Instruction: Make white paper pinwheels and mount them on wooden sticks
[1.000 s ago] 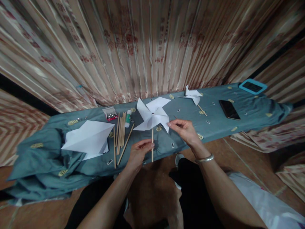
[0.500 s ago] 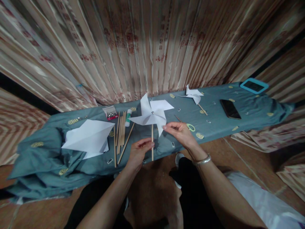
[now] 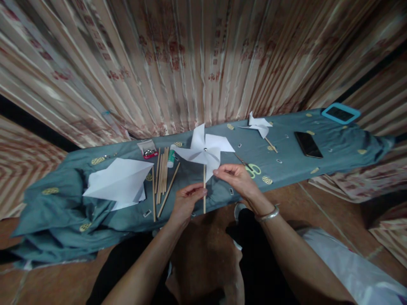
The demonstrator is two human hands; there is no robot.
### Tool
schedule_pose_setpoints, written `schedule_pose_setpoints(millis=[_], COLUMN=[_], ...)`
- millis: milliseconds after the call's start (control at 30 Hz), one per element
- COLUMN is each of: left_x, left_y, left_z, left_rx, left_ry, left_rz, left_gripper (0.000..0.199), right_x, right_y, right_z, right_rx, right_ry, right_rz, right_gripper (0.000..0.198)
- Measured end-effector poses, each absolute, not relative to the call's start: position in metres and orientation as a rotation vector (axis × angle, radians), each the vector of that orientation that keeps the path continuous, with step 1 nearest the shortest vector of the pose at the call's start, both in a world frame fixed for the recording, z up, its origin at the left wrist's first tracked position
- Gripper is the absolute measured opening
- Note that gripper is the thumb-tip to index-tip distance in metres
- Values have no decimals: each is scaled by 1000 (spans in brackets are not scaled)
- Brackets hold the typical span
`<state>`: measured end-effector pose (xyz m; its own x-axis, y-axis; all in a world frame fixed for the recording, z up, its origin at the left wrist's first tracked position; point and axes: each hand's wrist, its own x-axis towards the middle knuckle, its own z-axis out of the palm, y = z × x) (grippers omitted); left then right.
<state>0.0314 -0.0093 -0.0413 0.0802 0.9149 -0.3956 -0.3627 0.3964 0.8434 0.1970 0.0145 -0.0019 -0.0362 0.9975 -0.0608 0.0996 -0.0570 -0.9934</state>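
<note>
A white paper pinwheel (image 3: pixel 211 157) with a silver pin at its centre stands upright before me on a thin wooden stick (image 3: pixel 204 205). My left hand (image 3: pixel 186 202) is closed on the stick, pinching it between thumb and fingers below the blades. My right hand (image 3: pixel 238 181), with a silver bangle at the wrist, is closed at the tip of the lowest blade, thumb and forefinger together. Beyond the right hand lie scissors with pale green handles (image 3: pixel 254 170). Left of the pinwheel are several loose wooden sticks (image 3: pixel 162 171) and a glue stick (image 3: pixel 171 156).
A small open box of pins (image 3: pixel 149 150) and white paper sheets (image 3: pixel 117 182) lie left on the green cloth (image 3: pixel 70 178). Farther right are another paper pinwheel (image 3: pixel 259 126), a black phone (image 3: pixel 308 144) and a blue-framed device (image 3: pixel 341 113). A patterned curtain (image 3: pixel 203 63) hangs behind.
The pinwheel's blades have turned slightly clockwise. My right hand has shifted a little left with the lowest blade's tip, uncovering more of the scissors. The left hand keeps its hold on the stick.
</note>
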Motion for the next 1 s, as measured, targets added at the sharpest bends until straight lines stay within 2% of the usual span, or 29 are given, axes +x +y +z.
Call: schedule_pose_setpoints(millis=[333, 600, 833, 1000], left_x=[33, 37, 40, 45], left_y=[-11, -2, 7, 7], left_z=[-40, -40, -29, -25], left_rx=[644, 604, 506, 483], left_ry=[1083, 1045, 983, 932], left_rz=[1045, 1106, 1187, 1190], left_gripper=[32, 33, 32, 32], right_x=[189, 191, 178, 174], right_y=[14, 9, -4, -5], right_z=[-6, -16, -23, -29], right_rx=[-1293, -1437, -1346, -1276], right_ry=[-1369, -1545, -1521, -1424], right_rz=[1257, 1029, 1249, 1296], right_gripper=[38, 37, 34, 31])
